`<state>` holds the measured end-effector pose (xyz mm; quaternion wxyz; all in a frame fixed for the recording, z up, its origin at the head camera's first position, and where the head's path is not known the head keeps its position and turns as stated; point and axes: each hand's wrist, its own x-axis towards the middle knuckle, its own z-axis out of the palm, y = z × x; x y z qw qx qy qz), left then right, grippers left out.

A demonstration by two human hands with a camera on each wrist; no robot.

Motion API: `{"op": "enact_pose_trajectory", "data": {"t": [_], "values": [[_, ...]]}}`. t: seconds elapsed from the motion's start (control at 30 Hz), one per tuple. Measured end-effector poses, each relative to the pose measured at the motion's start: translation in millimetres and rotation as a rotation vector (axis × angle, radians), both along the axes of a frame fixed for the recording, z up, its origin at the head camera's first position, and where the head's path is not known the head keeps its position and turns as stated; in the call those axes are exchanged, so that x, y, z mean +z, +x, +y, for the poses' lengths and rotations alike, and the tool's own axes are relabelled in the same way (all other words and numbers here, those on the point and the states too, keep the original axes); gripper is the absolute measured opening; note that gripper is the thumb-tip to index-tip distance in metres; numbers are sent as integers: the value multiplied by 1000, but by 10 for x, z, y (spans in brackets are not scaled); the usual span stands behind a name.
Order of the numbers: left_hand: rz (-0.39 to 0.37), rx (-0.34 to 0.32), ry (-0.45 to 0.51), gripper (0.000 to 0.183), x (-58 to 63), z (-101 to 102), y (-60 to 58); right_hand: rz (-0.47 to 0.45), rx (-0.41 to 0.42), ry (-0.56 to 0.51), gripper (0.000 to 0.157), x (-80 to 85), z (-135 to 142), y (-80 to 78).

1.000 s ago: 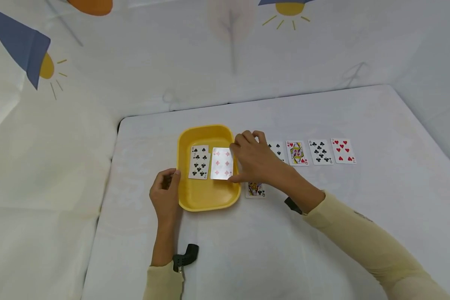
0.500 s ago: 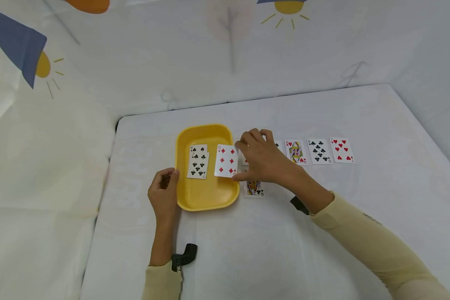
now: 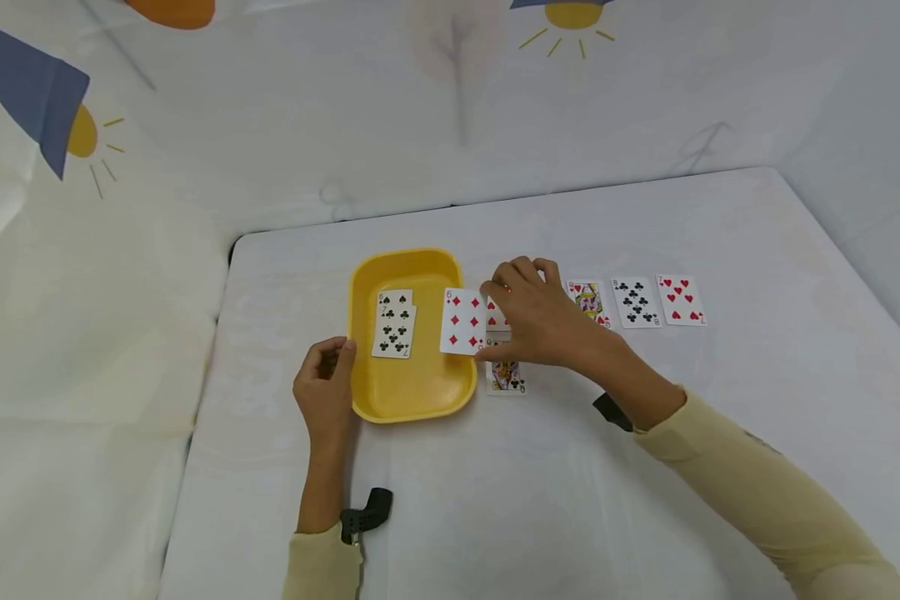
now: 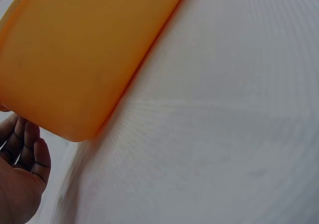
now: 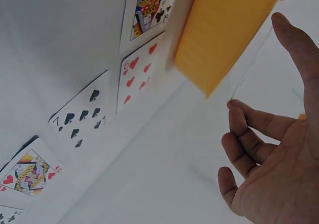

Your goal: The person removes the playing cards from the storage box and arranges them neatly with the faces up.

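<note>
From our left wrist we look along the smooth orange-yellow side of a tray (image 4: 84, 55), which fills the upper left and slants across the view, its rounded corner pointing down. At the lower left we see our left hand (image 4: 22, 176), palm partly cut off by the border, fingers (image 4: 42, 160) curled and reaching up to the tray's edge, where the nearest tips touch it. A sliver of skin shows beside the tray at the left border, too small for us to identify. White cloth (image 4: 214, 149) spreads across the right, with a faint pale crease (image 4: 179, 103) running sideways and a dim shadow (image 4: 75, 189) below the corner.
</note>
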<state>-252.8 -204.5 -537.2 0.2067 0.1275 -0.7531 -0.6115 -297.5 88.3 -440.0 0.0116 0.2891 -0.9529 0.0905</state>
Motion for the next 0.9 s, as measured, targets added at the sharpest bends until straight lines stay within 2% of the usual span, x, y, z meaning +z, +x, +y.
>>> {"op": "enact_pose_trajectory", "data": {"t": [0.3,0.57,0.63,0.83,0.9], "values": [[-12,-1,-2,24,32,8,6,-1,-17,13,87,-27,148,59],[0,-8,-4,22,349,127,118,5,1,13,86,-30,258,124],[2,-10,6,22,374,134,126,1,3,9,85,-43,290,140],[2,-19,7,23,368,135,124,-2,8,-8,85,-110,407,192],[2,-17,8,23,257,94,88,-1,6,-13,85,-122,444,207]]}}
